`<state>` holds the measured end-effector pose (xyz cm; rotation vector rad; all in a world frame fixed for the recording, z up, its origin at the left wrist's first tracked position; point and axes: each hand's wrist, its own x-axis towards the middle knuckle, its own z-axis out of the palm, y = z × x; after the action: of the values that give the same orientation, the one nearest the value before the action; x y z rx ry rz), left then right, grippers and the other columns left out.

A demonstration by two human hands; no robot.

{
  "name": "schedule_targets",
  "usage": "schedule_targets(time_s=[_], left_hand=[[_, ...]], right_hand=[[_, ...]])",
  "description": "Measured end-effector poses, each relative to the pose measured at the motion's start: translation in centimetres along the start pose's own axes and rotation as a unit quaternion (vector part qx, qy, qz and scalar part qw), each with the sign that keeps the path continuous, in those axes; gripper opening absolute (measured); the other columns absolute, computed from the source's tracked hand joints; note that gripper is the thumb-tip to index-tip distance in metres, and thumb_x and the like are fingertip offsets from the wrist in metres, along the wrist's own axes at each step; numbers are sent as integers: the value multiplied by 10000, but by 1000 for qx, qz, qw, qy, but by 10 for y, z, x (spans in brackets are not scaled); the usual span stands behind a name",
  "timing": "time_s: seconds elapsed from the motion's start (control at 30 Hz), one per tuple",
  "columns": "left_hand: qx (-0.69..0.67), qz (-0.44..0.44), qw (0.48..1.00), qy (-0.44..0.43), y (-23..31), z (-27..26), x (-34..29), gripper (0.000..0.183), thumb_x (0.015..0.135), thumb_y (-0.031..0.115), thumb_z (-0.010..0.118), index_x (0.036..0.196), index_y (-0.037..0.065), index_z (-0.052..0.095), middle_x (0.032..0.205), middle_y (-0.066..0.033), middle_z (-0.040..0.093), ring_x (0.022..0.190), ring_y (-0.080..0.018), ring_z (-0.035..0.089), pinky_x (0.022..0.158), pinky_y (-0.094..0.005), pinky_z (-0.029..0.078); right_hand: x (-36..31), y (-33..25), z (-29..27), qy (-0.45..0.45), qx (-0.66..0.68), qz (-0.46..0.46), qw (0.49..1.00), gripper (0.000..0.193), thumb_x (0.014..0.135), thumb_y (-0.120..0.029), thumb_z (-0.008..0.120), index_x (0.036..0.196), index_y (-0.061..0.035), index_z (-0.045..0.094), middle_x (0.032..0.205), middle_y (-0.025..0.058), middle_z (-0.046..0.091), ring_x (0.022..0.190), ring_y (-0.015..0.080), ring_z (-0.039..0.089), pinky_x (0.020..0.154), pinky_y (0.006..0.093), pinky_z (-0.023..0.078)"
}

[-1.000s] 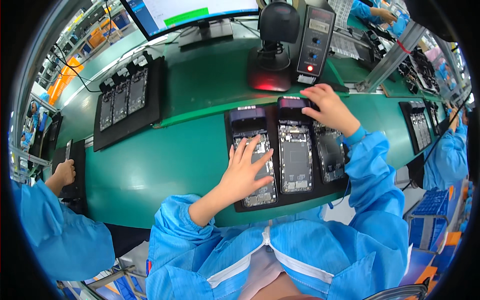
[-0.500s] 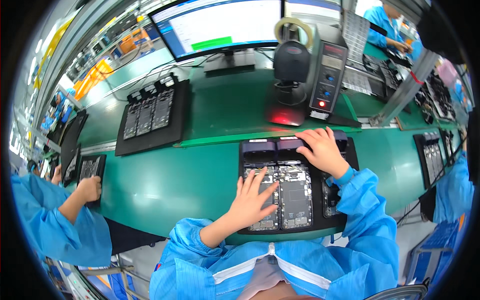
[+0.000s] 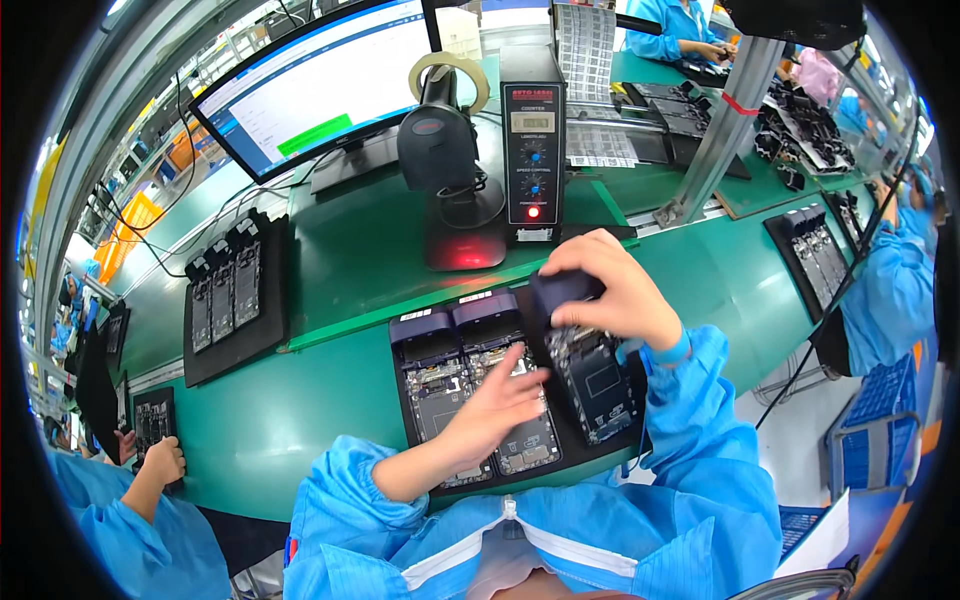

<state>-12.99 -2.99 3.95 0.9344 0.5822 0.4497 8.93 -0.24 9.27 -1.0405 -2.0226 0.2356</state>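
A black pad [image 3: 570, 447] near my body carries opened phones with bare circuit boards and dark raised blocks at their top ends. With thumb and fingers, my right hand [image 3: 622, 292] grips the rightmost opened phone [image 3: 597, 388] by its dark block. That phone is turned askew from the others; whether it is lifted fully off the pad I cannot tell. Over the middle opened phone [image 3: 527, 448], my left hand [image 3: 497, 408] hovers with fingers apart, holding nothing and partly covering it. Another opened phone [image 3: 440, 412] lies at the left, partly behind my left forearm.
Beyond a green strip stand a scanner [image 3: 437, 150] on a red-lit base and a control box [image 3: 533, 150]. A monitor [image 3: 320, 85] is behind. Another loaded pad [image 3: 270, 320] lies left. Co-workers sit on both sides; a metal post [image 3: 722, 140] rises at right.
My right hand has closed on the rightmost phone's block and turned that phone askew. My left hand stays over the phones, its fingers closer together. The whole view has shifted.
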Motion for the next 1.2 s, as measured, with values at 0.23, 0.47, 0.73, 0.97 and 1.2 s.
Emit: schedule_targets(time_s=[0.23, 0.47, 0.73, 0.97, 1.2], left_hand=[[-82, -134, 987, 16, -36, 10, 14, 375, 786, 41, 554, 1142, 39, 436, 1070, -99, 537, 964, -214, 540, 819, -372, 461], [-163, 58, 985, 14, 5, -30, -39, 372, 761, 8, 555, 1123, 25, 468, 1092, -100, 533, 998, -231, 521, 841, -378, 433], [-282, 217, 934, 33, 1, -84, -92, 453, 767, 71, 545, 1192, 17, 398, 1149, -141, 495, 1068, -283, 481, 914, -437, 374], [-236, 225, 936, 131, 60, -69, -54, 316, 815, 80, 483, 1122, 12, 452, 1093, -122, 526, 1008, -247, 511, 856, -429, 417], [-213, 284, 913, 199, 103, -81, 43, 187, 819, 110, 487, 957, -16, 498, 962, -117, 538, 924, -229, 519, 841, -436, 434]], right_hand=[[9, 42, 10, 315, 401, 230, 829, 331, 739, -243, 650, 959, -42, 504, 828, 29, 534, 742, 132, 552, 622, 249, 455], [19, 129, -2, 441, 281, 343, 780, 268, 774, -294, 612, 816, -36, 555, 581, -36, 414, 456, 52, 356, 403, 199, 246], [48, 66, 53, 444, 395, 202, 779, 151, 780, -162, 588, 737, -18, 593, 560, -67, 421, 524, 31, 352, 445, 211, 262], [82, 42, 119, 336, 451, 340, 754, 182, 819, -168, 508, 901, -35, 602, 571, -65, 420, 449, 17, 310, 400, 186, 241], [78, 8, 75, 441, 536, 177, 698, 291, 852, -182, 435, 584, -107, 349, 489, -29, 307, 408, 58, 249, 394, 226, 183]])
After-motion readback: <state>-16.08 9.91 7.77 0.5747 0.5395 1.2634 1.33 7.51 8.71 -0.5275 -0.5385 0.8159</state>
